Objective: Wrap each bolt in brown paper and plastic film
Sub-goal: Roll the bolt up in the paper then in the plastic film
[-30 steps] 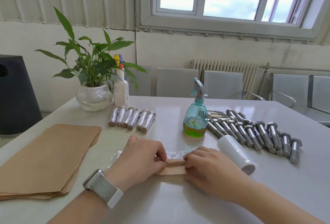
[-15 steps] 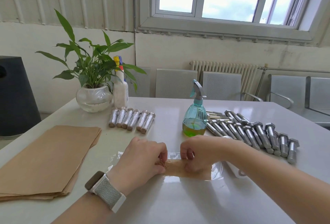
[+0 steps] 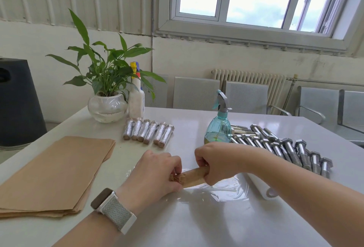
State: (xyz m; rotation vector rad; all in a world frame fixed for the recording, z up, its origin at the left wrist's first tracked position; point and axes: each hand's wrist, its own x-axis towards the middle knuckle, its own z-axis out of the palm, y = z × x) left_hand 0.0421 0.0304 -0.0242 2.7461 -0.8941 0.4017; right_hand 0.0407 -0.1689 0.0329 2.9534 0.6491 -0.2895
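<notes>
A bolt rolled in brown paper [image 3: 194, 176] lies across the near middle of the white counter [image 3: 197, 223], on a spread sheet of clear plastic film [image 3: 220, 189]. The right hand [image 3: 214, 161] is curled round its right end from above, and the left hand [image 3: 155, 174] pinches the crumpled paper at its left end; the left wrist wears a watch [image 3: 113, 210] with a pale woven band. The roll of film [image 3: 262, 187] lies just beyond the right forearm, largely hidden by it.

Farther back, six wrapped bolts [image 3: 148, 133] lie side by side in a row. To the right is a heap of bare steel bolts [image 3: 281, 146], overlapping too much to count. A teal spray bottle [image 3: 218, 128] with greenish liquid stands between the two groups. A stack of brown paper sheets [image 3: 53, 176] lies at the left. At the back left stand a potted plant [image 3: 107, 89] in a glass bowl and a white spray bottle [image 3: 136, 97]; no writing on either bottle can be read.
</notes>
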